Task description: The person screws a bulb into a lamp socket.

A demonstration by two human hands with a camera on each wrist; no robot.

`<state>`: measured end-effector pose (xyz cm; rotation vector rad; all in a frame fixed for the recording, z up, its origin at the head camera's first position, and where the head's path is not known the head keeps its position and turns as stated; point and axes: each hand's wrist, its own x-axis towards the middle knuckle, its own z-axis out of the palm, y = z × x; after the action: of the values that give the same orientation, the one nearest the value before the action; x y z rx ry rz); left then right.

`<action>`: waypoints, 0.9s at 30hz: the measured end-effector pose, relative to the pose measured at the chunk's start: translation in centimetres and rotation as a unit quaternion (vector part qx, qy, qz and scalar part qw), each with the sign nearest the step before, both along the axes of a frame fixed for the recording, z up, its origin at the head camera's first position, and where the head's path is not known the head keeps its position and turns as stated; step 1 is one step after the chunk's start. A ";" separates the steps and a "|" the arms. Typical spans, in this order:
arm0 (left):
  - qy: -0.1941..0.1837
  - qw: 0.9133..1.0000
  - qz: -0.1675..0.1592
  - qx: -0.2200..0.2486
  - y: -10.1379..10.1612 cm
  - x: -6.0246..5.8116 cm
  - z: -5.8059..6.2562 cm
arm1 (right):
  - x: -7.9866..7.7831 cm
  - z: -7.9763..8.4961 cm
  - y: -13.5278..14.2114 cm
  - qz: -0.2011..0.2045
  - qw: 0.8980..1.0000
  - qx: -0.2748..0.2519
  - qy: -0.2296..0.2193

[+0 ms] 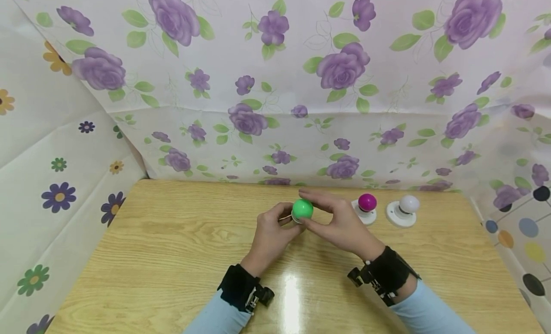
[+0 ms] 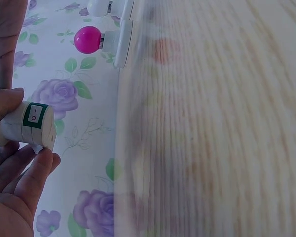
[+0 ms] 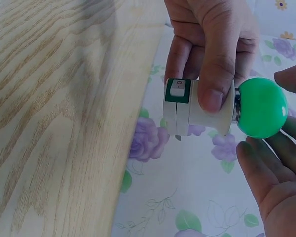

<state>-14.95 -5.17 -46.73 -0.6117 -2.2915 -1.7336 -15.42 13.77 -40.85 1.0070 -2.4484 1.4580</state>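
A white lamp socket (image 3: pixel 202 106) with a small rocker switch on a green panel is gripped by my left hand (image 1: pixel 272 231), thumb along its side. A round green bulb (image 1: pixel 303 209) sits in the socket's mouth, a sliver of metal neck showing in the right wrist view. My right hand (image 1: pixel 342 224) spreads its fingers loosely around the bulb. Its upper fingertip stands slightly off the bulb, while the lower fingers are close beneath; whether they touch I cannot tell. In the left wrist view the socket (image 2: pixel 29 123) covers most of the bulb.
To the right, on the wooden table (image 1: pixel 172 257), stand a magenta bulb (image 1: pixel 367 202) and a white bulb (image 1: pixel 409 204), each in a socket on a round white base. Flower-patterned sheets (image 1: pixel 241 147) rise behind the table and at both sides.
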 end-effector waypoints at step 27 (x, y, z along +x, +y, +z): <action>0.010 1.000 -0.005 0.001 0.0 0.1 -0.1 | 0.6 0.6 -0.4 -0.046 0.998 -0.012 -0.035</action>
<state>-14.83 -5.17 -46.87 -0.6382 -2.2769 -1.7263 -14.78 13.37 -40.28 0.8417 -2.4829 1.5142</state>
